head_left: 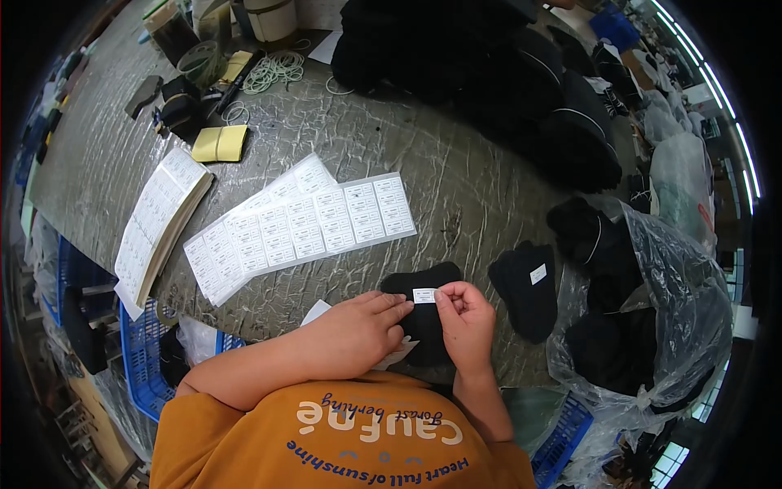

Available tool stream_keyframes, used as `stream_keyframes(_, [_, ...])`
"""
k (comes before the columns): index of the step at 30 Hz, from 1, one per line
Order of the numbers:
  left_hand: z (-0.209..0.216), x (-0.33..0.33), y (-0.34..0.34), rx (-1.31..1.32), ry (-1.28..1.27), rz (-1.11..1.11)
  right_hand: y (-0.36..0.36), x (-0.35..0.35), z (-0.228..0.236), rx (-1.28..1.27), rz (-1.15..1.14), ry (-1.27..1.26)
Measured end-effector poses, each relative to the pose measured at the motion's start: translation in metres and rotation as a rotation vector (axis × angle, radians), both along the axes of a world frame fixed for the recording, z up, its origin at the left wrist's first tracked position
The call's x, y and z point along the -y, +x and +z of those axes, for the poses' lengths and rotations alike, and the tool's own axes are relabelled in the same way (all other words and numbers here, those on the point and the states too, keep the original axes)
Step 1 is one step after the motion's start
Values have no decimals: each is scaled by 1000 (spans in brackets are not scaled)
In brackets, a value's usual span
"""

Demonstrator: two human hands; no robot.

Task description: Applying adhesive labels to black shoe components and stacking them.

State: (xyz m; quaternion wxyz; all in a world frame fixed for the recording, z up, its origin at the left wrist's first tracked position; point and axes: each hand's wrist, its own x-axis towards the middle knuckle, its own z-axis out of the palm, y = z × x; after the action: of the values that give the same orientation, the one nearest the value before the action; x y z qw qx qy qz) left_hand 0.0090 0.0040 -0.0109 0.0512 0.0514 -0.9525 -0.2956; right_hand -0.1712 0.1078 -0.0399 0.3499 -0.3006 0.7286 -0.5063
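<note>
A small white label (424, 296) lies against the upper part of a folded black sock-like piece (427, 349) at the table's near edge. My right hand (467, 326) pinches the label's right end between thumb and forefinger. My left hand (364, 328) is over the black piece's left side, fingers together and bent, their tips by the label's left end. White paper (316, 311) sticks out from under this hand on two sides, apparently a sheet held in it; most of it is hidden. To the right lies another black piece (525, 297), bearing a white label.
Overlapping label sheets (301, 224) lie ahead, with a thick written notebook (159, 228) to their left. Farther back are a yellow pad (220, 143), light green bands (274, 72) and a heap of black bundles (472, 81). A clear plastic bag (680, 277) of black goods sits right.
</note>
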Motion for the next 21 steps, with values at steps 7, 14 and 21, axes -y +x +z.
stream_keyframes(7, [0, -3, 0, -26, -14, 10, 1, 2, 3, -29, 7, -14])
stream_keyframes(14, [5, -12, 0, -53, -146, -10, 1, 3, 3, -91, 20, 13])
stream_keyframes(21, [12, -9, -4, 11, -29, 20, 2, 4, 6, -123, 13, 13])
